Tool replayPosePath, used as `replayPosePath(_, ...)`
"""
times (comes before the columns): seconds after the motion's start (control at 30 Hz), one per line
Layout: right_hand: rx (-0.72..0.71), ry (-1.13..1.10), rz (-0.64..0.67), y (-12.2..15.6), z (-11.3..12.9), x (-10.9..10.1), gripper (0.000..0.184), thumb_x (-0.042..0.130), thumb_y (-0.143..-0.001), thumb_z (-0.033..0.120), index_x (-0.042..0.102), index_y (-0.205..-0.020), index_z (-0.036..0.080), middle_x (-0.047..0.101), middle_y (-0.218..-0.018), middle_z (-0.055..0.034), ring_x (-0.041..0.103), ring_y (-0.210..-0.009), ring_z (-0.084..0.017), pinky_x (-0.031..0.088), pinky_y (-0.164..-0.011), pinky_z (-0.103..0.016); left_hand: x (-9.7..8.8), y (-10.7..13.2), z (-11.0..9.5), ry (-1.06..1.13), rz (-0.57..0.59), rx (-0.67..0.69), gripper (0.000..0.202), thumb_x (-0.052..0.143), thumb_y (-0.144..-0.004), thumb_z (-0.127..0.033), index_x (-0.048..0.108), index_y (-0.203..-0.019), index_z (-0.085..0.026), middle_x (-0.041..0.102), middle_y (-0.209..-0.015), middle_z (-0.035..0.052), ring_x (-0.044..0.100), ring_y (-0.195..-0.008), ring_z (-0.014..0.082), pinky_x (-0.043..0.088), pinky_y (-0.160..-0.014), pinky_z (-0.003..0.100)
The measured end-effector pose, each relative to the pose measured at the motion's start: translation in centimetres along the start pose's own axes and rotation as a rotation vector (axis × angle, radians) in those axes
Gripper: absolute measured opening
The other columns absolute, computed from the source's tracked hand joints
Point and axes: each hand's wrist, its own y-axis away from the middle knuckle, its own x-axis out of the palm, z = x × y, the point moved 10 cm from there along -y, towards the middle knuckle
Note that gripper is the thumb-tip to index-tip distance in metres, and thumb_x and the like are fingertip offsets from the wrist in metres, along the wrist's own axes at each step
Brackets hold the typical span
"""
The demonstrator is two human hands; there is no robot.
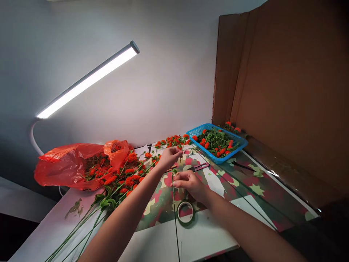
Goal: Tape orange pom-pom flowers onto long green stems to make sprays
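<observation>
My right hand [189,183] pinches a long thin green stem [173,193] that stands nearly upright and has a small green tip [174,171]. Above and slightly left of it, my left hand [170,159] is closed at the fingertips; what it pinches is too small to make out. Just below my right hand lies a roll of green tape [185,222]. A white tape roll [187,152] is close beyond my left fingertips. Thread snips [201,166] lie behind my right hand.
Orange flowers on green stems [133,180] are heaped at left, beside a red plastic bag [65,165] of more flowers. A blue basket [218,160] holds flowers and greenery at back right. A lit lamp [89,82] hangs over the left; a cardboard panel [283,91] stands right.
</observation>
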Motion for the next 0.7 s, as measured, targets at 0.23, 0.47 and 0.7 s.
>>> replayPosePath(0.23, -0.019, 0.058, -0.022, 0.2, 0.4, 0.2, 0.022, 0.068, -0.066, 0.030, 0.058, -0.053, 0.016, 0.049, -0.059, 0.0024, 0.043, -0.059, -0.010, 0.035, -0.060, -0.025, -2.6, 13.7, 3.4, 0.540, -0.342, -0.020, 0.025, 0.062, -0.076, -0.039, 0.060, -0.086, -0.016, 0.053, -0.061, -0.0025, 0.046, -0.050, 0.0084, 0.038, -0.047, 0.020)
replayPosePath(0.47, -0.010, 0.144, -0.047, 0.5, 0.8, 0.2, 0.021, 0.068, -0.066, 0.030, 0.060, -0.053, 0.015, 0.049, -0.059, 0.0018, 0.044, -0.059, -0.011, 0.035, -0.061, -0.026, 1.8, 20.0, 4.9, 0.706, -0.444, -0.184, 0.046, 0.064, -0.076, -0.035, 0.054, -0.119, -0.021, 0.060, -0.078, 0.0013, 0.051, -0.053, 0.0093, 0.043, -0.046, 0.021)
replayPosePath(0.7, -0.002, 0.173, -0.027, 0.5, 0.6, 0.2, 0.023, 0.067, -0.067, 0.029, 0.058, -0.051, 0.016, 0.048, -0.059, 0.0020, 0.043, -0.059, -0.011, 0.036, -0.064, -0.027, 2.0, 20.2, 5.5, 0.738, -0.481, -0.232, 0.053, 0.068, -0.073, -0.035, 0.054, -0.124, -0.025, 0.062, -0.108, 0.0080, 0.056, -0.060, 0.0090, 0.049, -0.056, 0.023)
